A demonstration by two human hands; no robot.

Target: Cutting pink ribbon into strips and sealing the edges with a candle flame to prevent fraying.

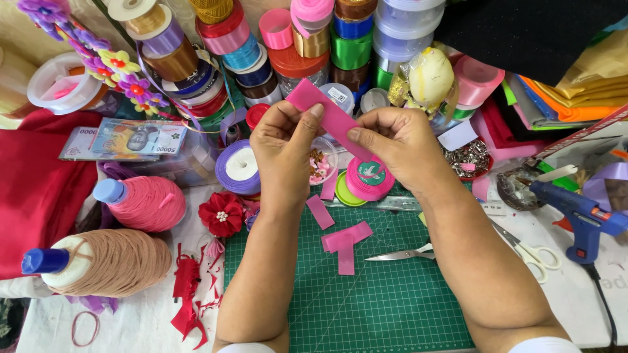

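Hands at frame centre: your left hand [282,140] and right hand [399,145] each pinch one pink ribbon strip [329,116], held above the green cutting mat [379,294]; scissors [523,248] lie right.

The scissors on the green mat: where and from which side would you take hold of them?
Take the scissors by the white loop handles at the right end, coming from the right hand side. The closed blades point left toward the pink ribbon pieces, so the handles are the safe end.

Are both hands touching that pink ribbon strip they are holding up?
Touching. The head view shows the left hand and right hand each pinching the pink ribbon strip between thumb and fingers.
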